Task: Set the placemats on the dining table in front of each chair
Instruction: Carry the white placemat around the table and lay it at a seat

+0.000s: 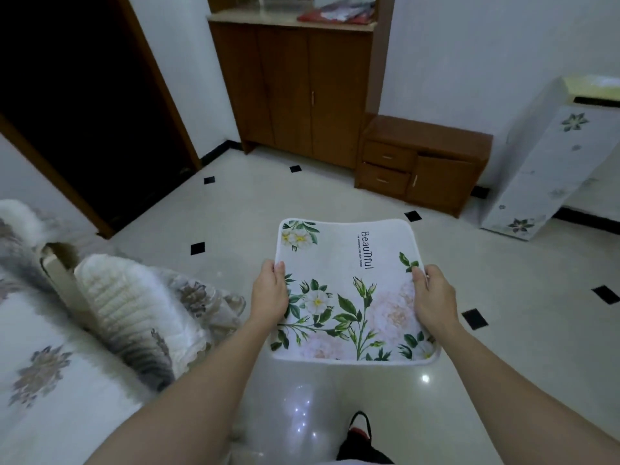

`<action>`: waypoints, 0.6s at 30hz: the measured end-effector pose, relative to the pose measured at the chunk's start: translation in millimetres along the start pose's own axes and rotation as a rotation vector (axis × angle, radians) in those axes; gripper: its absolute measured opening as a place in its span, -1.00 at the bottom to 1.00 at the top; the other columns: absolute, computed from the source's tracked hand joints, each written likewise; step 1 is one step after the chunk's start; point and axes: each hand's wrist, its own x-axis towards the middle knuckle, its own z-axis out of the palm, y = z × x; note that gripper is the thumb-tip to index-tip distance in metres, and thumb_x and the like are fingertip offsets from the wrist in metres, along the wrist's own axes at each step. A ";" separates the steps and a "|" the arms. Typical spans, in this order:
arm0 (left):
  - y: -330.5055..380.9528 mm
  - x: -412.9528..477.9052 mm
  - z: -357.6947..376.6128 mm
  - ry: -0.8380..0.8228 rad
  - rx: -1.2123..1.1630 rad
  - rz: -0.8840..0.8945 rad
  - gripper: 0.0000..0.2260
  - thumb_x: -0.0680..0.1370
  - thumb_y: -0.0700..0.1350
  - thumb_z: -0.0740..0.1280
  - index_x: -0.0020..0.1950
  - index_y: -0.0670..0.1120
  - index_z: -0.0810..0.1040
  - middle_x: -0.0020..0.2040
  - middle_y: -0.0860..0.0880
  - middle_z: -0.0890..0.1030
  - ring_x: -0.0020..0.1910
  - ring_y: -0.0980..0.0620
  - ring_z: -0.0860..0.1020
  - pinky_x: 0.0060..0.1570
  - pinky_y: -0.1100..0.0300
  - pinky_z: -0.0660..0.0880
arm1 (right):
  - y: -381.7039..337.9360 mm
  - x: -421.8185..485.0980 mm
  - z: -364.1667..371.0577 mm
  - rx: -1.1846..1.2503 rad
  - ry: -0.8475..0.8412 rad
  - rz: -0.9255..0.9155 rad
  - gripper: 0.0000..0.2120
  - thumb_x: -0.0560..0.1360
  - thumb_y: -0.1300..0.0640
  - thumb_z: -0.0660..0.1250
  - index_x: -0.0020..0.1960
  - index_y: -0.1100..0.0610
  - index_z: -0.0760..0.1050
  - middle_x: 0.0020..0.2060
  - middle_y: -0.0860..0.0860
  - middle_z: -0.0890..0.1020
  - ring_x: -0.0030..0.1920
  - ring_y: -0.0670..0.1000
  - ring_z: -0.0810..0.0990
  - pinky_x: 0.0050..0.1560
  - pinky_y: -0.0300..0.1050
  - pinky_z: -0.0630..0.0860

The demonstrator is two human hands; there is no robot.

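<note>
Head view: one floral placemat [349, 297] is held face up in the air over the tiled floor [503, 347], not on anything. The left hand [270, 292] pinches its left edge and the right hand [432, 297] pinches its right edge. Thumbs lie on top; the fingers beneath are hidden. I cannot tell whether more mats are stacked under it.

Left of the placemat is a chair [63, 283] with a fluffy white cover. Beyond it, further left, is a cloth-draped surface, which I take to be the table [50, 347]. Well beyond the placemat's far edge is a low wooden cabinet [426, 162]. A shoe [360, 427] shows on the near side of the placemat.

Risks from here, as judgement:
- The grip is on the two side edges only. The mat bows between the hands and looks limp. If either pinch loosens during the swing left, that side would likely droop or the mat would drop to the floor.
- The chair back stands between the placemat and the table. A low carry could snag the left edge on it or on the fluffy cover.
- The tablecloth looks loose and rumpled at its edge (it may drag). Sliding the mat on could bunch it, so lowering it flat seems safer.
- The lettering runs sideways to the holder. Set down as held, the print may face the wrong way for the chair.
- The floor is glossy and reflective, so a slip while turning is possible.
</note>
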 end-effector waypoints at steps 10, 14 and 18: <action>20.8 129.7 14.6 0.154 0.005 -0.131 -0.72 0.69 -0.02 0.04 -0.09 -0.17 0.36 -0.28 -0.03 0.41 -0.31 0.02 0.37 -0.34 0.16 0.30 | -48.1 173.3 66.5 -0.057 -0.155 -0.070 -0.71 0.65 0.01 0.06 -0.08 0.18 0.38 -0.30 0.04 0.50 -0.28 0.09 0.46 -0.39 -0.07 0.25; 6.9 177.7 12.9 0.208 -0.013 -0.182 -0.70 0.69 -0.01 0.03 -0.05 -0.19 0.40 -0.22 -0.08 0.47 -0.26 -0.02 0.42 -0.29 0.10 0.36 | -72.6 222.4 106.7 -0.069 -0.215 -0.080 -0.72 0.65 0.00 0.04 -0.05 0.17 0.37 -0.26 0.06 0.51 -0.23 0.12 0.47 -0.27 -0.03 0.30; -12.7 231.3 6.3 0.240 -0.014 -0.234 -0.70 0.68 -0.01 0.04 -0.07 -0.19 0.38 -0.25 -0.06 0.46 -0.29 -0.02 0.42 -0.33 0.11 0.33 | -98.1 265.2 153.1 -0.075 -0.265 -0.105 -0.73 0.66 0.01 0.03 -0.04 0.16 0.37 -0.26 0.04 0.50 -0.24 0.09 0.47 -0.27 -0.04 0.30</action>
